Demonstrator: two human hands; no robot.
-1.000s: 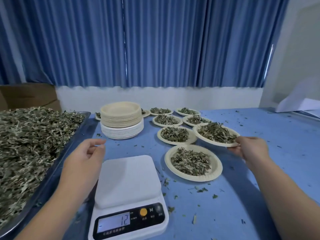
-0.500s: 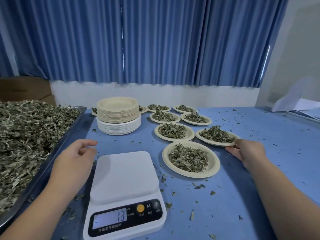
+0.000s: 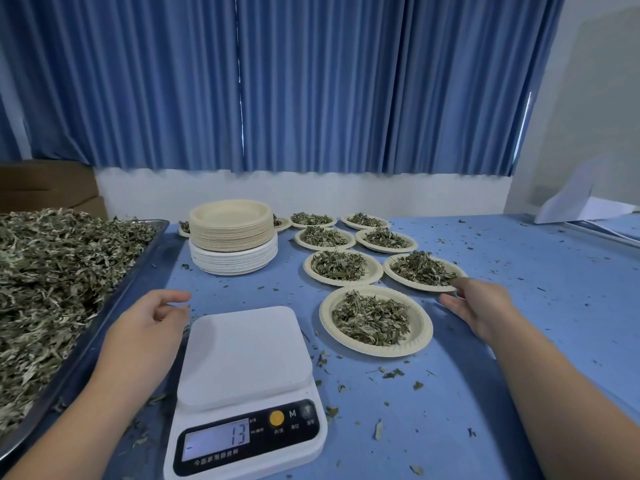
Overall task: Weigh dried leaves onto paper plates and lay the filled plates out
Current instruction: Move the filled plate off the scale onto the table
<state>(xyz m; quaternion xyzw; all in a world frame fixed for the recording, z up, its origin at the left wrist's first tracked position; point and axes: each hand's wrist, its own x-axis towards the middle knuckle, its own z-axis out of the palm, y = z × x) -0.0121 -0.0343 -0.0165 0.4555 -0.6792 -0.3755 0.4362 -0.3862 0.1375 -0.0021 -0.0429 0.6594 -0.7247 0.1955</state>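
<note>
Blue table [image 3: 519, 306] before blue curtains: I count nine filled plates [image 3: 375, 322] of curled grey-green dried leaves at centre-right. My right hand [image 3: 481, 306], loosely open, touches the right plate's rim [image 3: 424, 273]; my left hand [image 3: 149, 323] hovers half-curled, empty, beside the bare scale [image 3: 242, 386].

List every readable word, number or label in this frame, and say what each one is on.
"-13": display of the white scale, with the minus sign at the far left.
"M": printed beside the orange button on the scale's front panel.
Small characters under the buttons, beside the display and below it: too blurred to read.
Paper plates, tray and cardboard box: no text visible.
</note>
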